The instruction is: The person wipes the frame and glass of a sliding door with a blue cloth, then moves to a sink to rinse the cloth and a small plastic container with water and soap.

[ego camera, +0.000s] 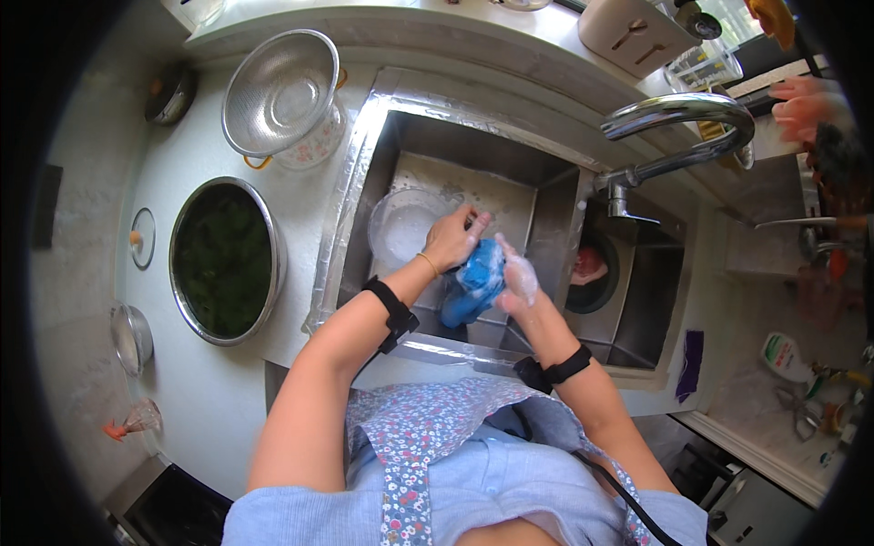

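Over the larger basin of a steel sink (553, 225), a wet blue cloth (471, 293) with white suds hangs between my hands. My left hand (454, 239) is at the cloth's upper left, its fingers bent toward the thumb; whether it grips the cloth cannot be told. My right hand (517, 276), covered in foam, lies against the cloth's right side with its fingers pointing up; its grip cannot be made out either. Below and left of my left hand, a clear round bowl (399, 228) of whitish, sudsy water stands on the basin floor.
A chrome faucet (683, 147) arches at the right. The smaller basin holds a dark bowl (597, 297) with pink meat (588, 265). On the left counter stand a steel colander (280, 95) and a large pot (280, 273) of dark green leaves in liquid. A purple cloth (690, 365) lies right of the sink.
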